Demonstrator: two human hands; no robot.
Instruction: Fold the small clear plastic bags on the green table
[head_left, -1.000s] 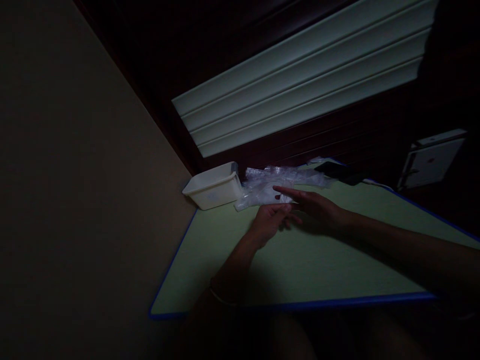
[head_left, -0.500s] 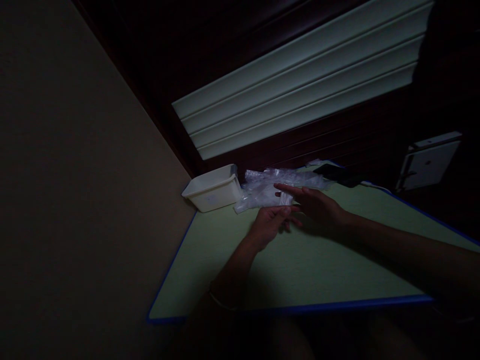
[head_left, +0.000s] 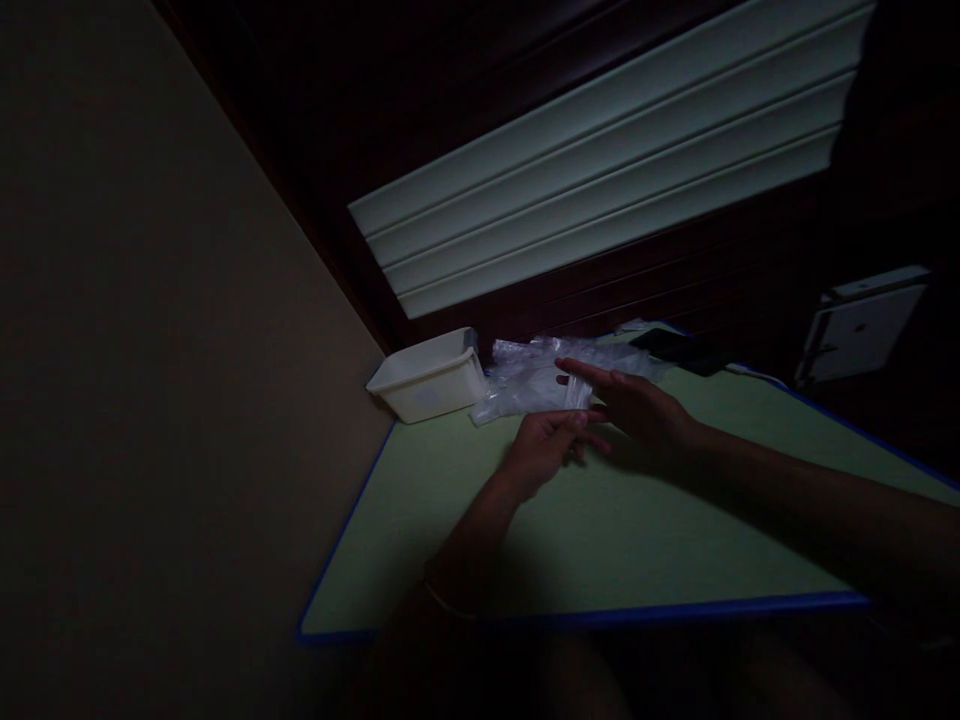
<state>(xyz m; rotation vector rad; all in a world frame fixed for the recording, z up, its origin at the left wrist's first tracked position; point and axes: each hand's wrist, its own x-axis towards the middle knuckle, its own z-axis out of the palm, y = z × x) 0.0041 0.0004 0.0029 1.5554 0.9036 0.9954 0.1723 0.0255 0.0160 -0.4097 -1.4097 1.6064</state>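
A: Left to right. Bin [head_left: 429, 387] sits at the far left corner of the surface [head_left: 637, 540], close to the edge. Open top, white. Can't see inside from this angle, too dark.

B: Next to it?

A: Heap of clear bags [head_left: 525, 380], just right of the bin, touching or nearly. Crumpled, contents not readable. A dark flat object [head_left: 679, 347] lies beyond the heap, far edge.

B: Hands?

A: Left hand [head_left: 541, 452] low over the surface, fingers curled in toward the palm. Right hand [head_left: 637, 405] just beside it, fingers stretched out flat, tips over the near edge of the heap. A small clear packet [head_left: 577, 392] stands between the two hands, at the right fingers.

B: Grip state?

A: Left: curled, but I can't tell whether it's clamped on the packet. Right: fingers apart, extended, touching the packet at most, not closed on it. Light is too poor to say more.

B: Risks?

A: My read: thin slick film plus low light, so the packet could slip from a loose pinch and drop back into the heap, where it'd be hard to pick out. The outstretched right fingers could also drag the heap and nudge the bin; it's near the edge, so a push left might tip it off.

B: Anything right side?

A: A pale panel [head_left: 859, 325] beyond the surface, well apart from the hands. No risk there.
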